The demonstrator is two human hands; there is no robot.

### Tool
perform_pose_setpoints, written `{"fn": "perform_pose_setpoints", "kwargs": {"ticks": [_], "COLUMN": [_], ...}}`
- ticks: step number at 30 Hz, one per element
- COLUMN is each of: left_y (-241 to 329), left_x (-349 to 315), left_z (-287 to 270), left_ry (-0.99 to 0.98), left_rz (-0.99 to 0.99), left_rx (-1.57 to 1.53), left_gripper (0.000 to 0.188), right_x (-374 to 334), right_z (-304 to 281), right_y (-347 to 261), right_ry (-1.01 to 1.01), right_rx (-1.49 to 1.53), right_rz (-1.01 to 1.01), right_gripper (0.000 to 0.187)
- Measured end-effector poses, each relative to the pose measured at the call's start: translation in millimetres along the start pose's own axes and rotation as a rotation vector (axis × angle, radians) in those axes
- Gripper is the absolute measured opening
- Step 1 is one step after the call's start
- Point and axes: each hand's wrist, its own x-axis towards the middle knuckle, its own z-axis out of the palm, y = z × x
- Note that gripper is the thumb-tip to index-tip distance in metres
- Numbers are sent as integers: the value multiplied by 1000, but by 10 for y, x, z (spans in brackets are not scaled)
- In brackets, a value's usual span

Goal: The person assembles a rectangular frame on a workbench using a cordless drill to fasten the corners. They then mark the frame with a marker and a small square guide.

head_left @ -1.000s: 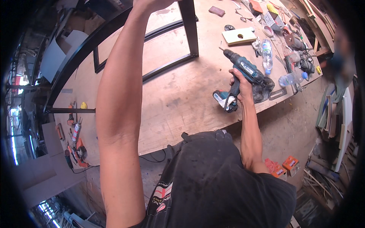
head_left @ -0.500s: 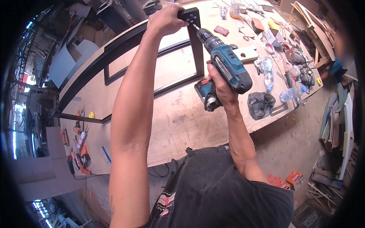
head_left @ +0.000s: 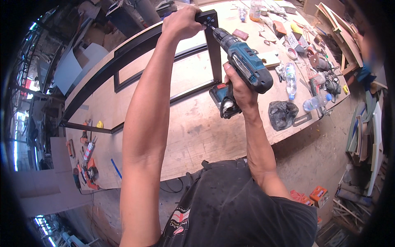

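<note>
Two hands share the work at the desk's far side: the left hand (head_left: 180,24) clamps the stiff black metal frame (head_left: 213,53) at its corner, while the right hand (head_left: 236,88), closed round the handle, aims the seemingly heavy blue cordless drill (head_left: 242,68) there.

There is one view. The camera sits on the person's head and looks down and forward over both arms, which come up from the bottom edge. It is close to the left hand (head_left: 181,22) and right hand (head_left: 236,88), and farther from the worktop (head_left: 197,131). The worktop's near edge runs across the middle. The floor shows at the lower right. Straight lines bend near the rim.
</note>
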Motion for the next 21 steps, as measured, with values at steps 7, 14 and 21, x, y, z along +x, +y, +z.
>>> {"fn": "perform_pose_setpoints", "kwargs": {"ticks": [7,14,21], "left_y": [-15,-16,-26], "left_x": [24,3,50], "left_z": [43,31,66], "left_ry": [33,36,43], "left_rz": [4,11,9], "left_rx": [35,27,1], "left_gripper": [67,64,54], "right_x": [-6,-24,-57], "right_z": [23,8,16], "right_y": [35,100,58], "right_ry": [17,23,33], "right_rx": [21,-6,49], "right_rz": [24,-54,-30], "right_gripper": [39,11,20]}}
